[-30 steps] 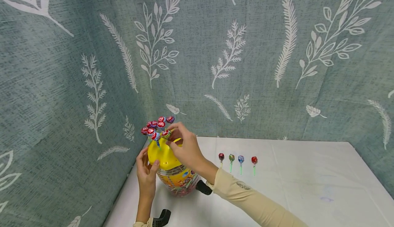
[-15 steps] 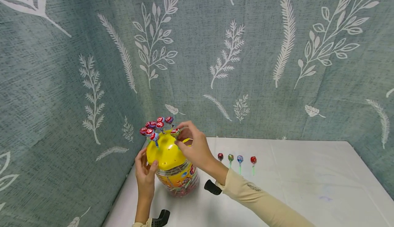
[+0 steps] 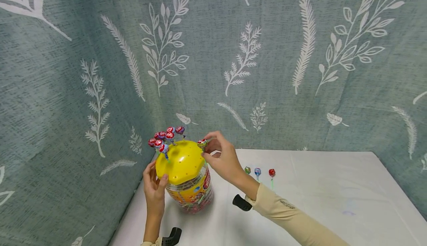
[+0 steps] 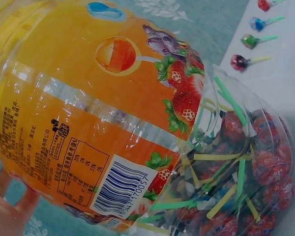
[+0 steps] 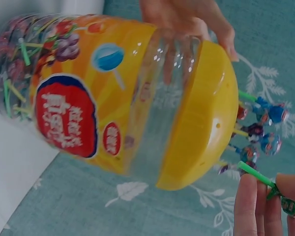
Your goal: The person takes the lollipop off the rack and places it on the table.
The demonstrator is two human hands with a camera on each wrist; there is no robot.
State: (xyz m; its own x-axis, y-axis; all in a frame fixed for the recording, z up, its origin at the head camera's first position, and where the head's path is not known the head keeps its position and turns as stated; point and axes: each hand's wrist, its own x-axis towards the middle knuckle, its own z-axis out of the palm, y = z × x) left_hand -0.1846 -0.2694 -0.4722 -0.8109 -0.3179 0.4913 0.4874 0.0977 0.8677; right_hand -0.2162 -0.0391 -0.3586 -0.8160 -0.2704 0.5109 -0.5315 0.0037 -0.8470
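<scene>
A clear plastic candy jar (image 3: 203, 197) with a yellow domed lid (image 3: 183, 166) stands on the white table. Curved round its upper side near the lid is my left hand (image 3: 154, 194), thumb on the lid's front. My right hand (image 3: 225, 160) pinches a lollipop (image 3: 202, 143) just beyond the lid's right edge; its green wrapper (image 5: 292, 206) and bare green stick show in the right wrist view. Several lollipops (image 3: 163, 147) stick up from holes at the lid's far left, while other small holes show on its middle and right.
Right of the jar, a green lollipop (image 3: 247, 170), a blue one (image 3: 257, 172) and a red one (image 3: 272, 173) lie on the table; the left wrist view also shows a dark red one (image 4: 239, 62). Leaf-patterned curtains (image 3: 207, 71) border the table behind and at left.
My right hand has moved right with the lollipop, from above the lid to past its right edge. The left hand keeps its hold on the jar.
</scene>
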